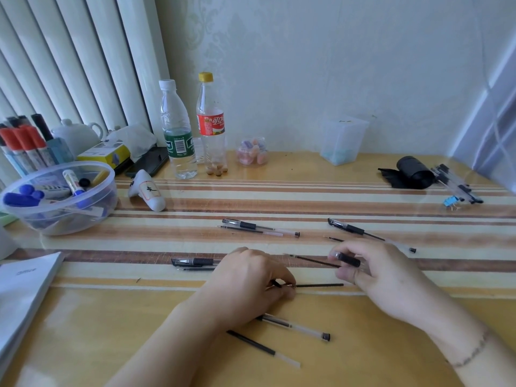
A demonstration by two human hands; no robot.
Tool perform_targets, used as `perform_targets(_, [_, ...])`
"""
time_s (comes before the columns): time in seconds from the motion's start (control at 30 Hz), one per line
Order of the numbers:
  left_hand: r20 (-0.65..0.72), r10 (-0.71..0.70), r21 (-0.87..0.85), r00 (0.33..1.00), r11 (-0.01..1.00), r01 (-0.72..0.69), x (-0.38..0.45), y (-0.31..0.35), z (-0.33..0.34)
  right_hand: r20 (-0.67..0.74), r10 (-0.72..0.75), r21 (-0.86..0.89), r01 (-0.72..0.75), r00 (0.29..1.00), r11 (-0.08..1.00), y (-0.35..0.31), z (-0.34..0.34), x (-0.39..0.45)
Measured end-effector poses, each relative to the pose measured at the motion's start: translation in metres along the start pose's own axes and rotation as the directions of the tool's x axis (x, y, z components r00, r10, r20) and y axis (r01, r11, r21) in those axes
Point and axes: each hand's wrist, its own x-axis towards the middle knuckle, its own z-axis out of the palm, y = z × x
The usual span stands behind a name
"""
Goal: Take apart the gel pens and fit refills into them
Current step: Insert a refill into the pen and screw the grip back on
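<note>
Counter [279,188]: striped, glossy, runs full width under both hands.

Tub [60,196], clear plastic, far left, holds blue-capped markers. Two bottles [178,129] stand upright at the back wall, side by side. White booklet [22,291] at left edge. Black roll [413,173] far right, with a bundle of pens [458,188] just beside it.

Left hand [251,283]: palm down on the counter, fingers curled narrow, thumb and forefinger pinching one end of a thin black refill [321,285]. Refill lies flat, pointing toward the right hand.

Right hand [374,269]: raised slightly, fingertips closed on a pen barrel [349,259] at its black grip. A second thin refill sticks out from the barrel toward the left, slightly tilted. Cannot tell how far it sits inside.

Loose pens on counter:
- One pen with refill alongside [259,227], centre, beyond the hands.
- One capped pen [354,229] beyond the right hand, a refill tip near it.
- One capped pen [192,261] left of the left hand, partly hidden by it.
- One clear barrel [296,326] and one separate refill [262,349] nearest the camera, under the left wrist, lying near each other but apart.
</note>
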Motion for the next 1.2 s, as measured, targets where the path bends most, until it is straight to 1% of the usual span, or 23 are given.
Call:
perform_targets(0.07, [-0.025, 0.024, 0.017, 0.999, 1.0, -0.024, 0.0, 0.004, 0.003, -0.01, 0.002, 0.084, -0.001, 1.0, 0.996, 0.0, 0.0, 0.002])
perform_targets(0.17, [-0.055, 0.018, -0.014, 0.998, 1.0, -0.019, 0.0, 0.007, 0.004, 0.017, 0.046, 0.158, -0.048, 0.999, 0.986, 0.001, 0.001, 0.002])
perform_targets(0.27, [-0.093, -0.063, -0.113, 0.994, 0.992, 0.053, -0.001, 0.008, 0.003, 0.006, 0.062, 0.185, -0.062, 0.998, 0.981, 0.0, 0.002, 0.002])
perform_targets(0.33, [-0.106, -0.102, -0.169, 0.989, 0.982, 0.084, 0.0, 0.008, 0.002, 0.027, 0.066, 0.202, -0.07, 0.997, 0.977, -0.002, 0.002, 0.001])
perform_targets(0.4, [-0.092, -0.115, -0.175, 0.989, 0.98, 0.098, 0.0, 0.008, 0.001, 0.068, 0.067, 0.187, -0.079, 0.995, 0.979, -0.004, 0.001, 0.0])
perform_targets(0.5, [-0.058, -0.126, -0.109, 0.99, 0.987, 0.119, 0.0, 0.003, -0.003, 0.085, 0.091, 0.125, -0.101, 0.992, 0.987, -0.003, -0.005, 0.0])
perform_targets(0.57, [-0.068, -0.143, -0.062, 0.987, 0.988, 0.138, -0.002, -0.003, -0.009, 0.088, 0.111, 0.096, -0.12, 0.99, 0.988, 0.002, -0.009, 0.0])
perform_targets(0.7, [-0.104, -0.179, -0.088, 0.978, 0.982, 0.17, -0.002, -0.011, -0.012, 0.107, 0.133, -0.01, -0.132, 0.985, 0.991, 0.008, -0.014, -0.001])
perform_targets(0.83, [-0.097, -0.142, -0.115, 0.985, 0.985, 0.131, -0.001, -0.009, -0.007, 0.085, 0.142, 0.064, -0.148, 0.986, 0.987, 0.015, -0.015, 0.002])
perform_targets(0.9, [-0.117, -0.134, -0.175, 0.984, 0.978, 0.113, -0.001, -0.01, -0.005, 0.061, 0.147, 0.085, -0.152, 0.987, 0.985, 0.017, -0.014, 0.003])
perform_targets(1.0, [-0.164, -0.127, -0.259, 0.978, 0.962, 0.082, 0.0, -0.008, -0.004, 0.041, 0.134, 0.074, -0.137, 0.99, 0.988, 0.016, -0.011, 0.003])
perform_targets(1.2, [-0.177, -0.121, -0.272, 0.977, 0.96, 0.07, -0.001, -0.005, -0.004, 0.042, 0.12, 0.043, -0.122, 0.992, 0.992, 0.013, -0.009, 0.002])
